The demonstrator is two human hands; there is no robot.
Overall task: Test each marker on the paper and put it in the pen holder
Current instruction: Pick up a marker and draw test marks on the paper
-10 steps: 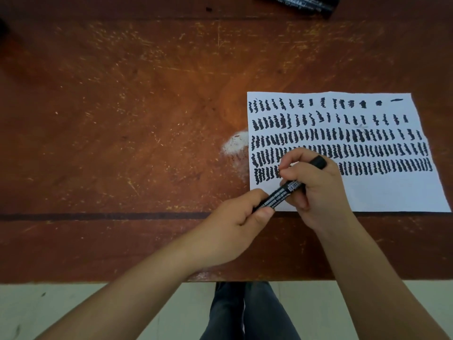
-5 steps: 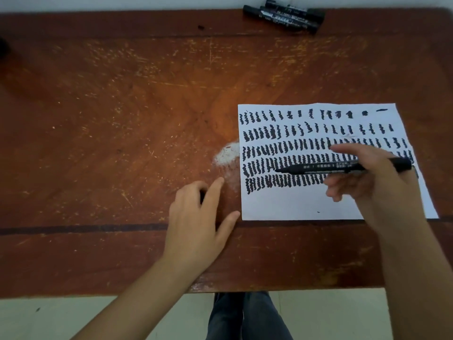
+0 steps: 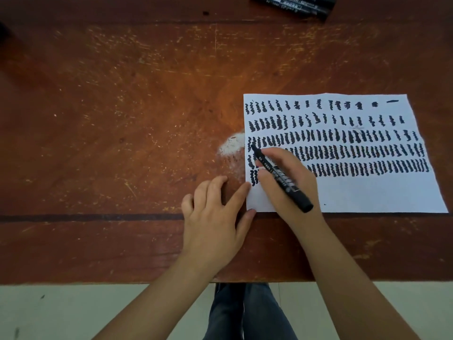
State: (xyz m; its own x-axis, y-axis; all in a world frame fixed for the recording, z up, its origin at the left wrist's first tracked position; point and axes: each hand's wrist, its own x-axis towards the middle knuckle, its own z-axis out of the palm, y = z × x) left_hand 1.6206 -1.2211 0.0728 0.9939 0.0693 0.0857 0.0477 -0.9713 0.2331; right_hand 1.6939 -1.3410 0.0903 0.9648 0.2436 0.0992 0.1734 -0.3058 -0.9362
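1. A scratched reddish-brown wooden bench carries a white paper covered in rows of black marks; pale floor shows below the bench edge.
2. Spare markers lie well beyond the paper, at the bench's far edge.
3. The right hand pinches an uncapped black marker, tip on the paper's left side.
4. The left hand lies spread and flat, fingertips touching the paper's near left corner.

Soft even light, faint glare on the table, slightly blurred edges.
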